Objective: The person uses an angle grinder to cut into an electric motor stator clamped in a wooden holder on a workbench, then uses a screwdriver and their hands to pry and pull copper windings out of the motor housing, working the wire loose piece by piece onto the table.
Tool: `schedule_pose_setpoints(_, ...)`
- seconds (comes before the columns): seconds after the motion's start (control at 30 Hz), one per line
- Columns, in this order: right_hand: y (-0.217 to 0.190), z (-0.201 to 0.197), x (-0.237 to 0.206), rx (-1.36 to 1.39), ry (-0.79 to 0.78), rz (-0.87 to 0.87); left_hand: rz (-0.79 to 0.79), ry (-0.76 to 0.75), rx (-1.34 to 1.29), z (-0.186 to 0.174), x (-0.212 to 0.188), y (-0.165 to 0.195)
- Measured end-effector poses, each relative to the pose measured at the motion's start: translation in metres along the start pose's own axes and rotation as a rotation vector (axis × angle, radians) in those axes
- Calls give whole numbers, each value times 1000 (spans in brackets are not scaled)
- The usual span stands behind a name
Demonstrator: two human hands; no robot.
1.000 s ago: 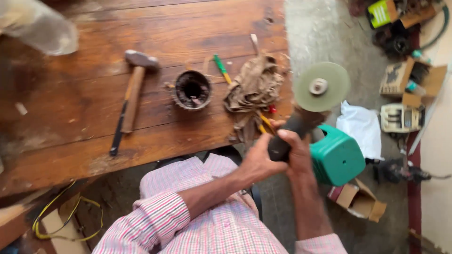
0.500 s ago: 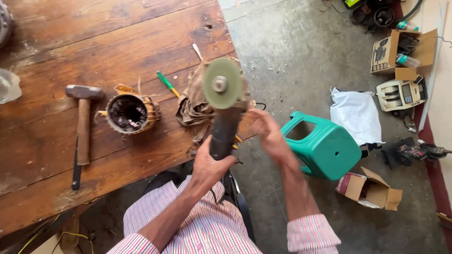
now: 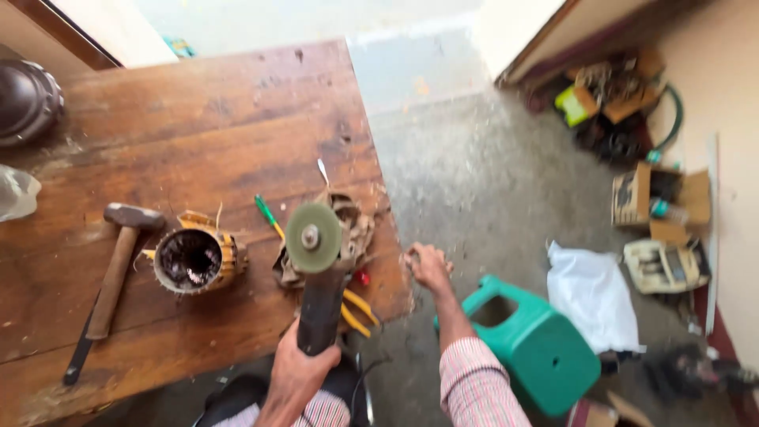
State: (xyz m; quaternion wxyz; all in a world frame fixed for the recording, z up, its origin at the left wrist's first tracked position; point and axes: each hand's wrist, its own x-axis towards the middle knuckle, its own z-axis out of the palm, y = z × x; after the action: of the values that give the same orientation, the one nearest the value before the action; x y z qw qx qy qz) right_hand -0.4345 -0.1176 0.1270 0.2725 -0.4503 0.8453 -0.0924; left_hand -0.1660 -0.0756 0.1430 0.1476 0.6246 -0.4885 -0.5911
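The left hand (image 3: 296, 372) is wrapped tight around the dark body of an angle grinder (image 3: 320, 273), holding it upright over the near edge of the wooden workbench (image 3: 198, 126) so that its round greenish disc (image 3: 313, 237) faces the camera. The right hand (image 3: 429, 267) is off the tool, loosely curled with the fingers half bent and holding nothing, hovering just past the bench's right corner above the concrete floor (image 3: 474, 174). Behind the grinder lies a crumpled brown rag (image 3: 356, 229), with a green-handled screwdriver (image 3: 267, 213) and yellow-handled pliers (image 3: 356, 308) beside it. To the left stands a motor stator (image 3: 194, 259) with copper windings, and farther left a hammer (image 3: 118, 261). A green plastic stool (image 3: 545, 352) stands on the floor near the right forearm.
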Motion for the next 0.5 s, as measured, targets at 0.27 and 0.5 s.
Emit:
schedule_pose_setpoints(0.27,51,-35,8,224,180,506,21,34,-21,-9,-5,-1)
schedule_pose_setpoints(0.5,70,-76,-84,1355,-405,60,67,-305,-102,-19,0,19)
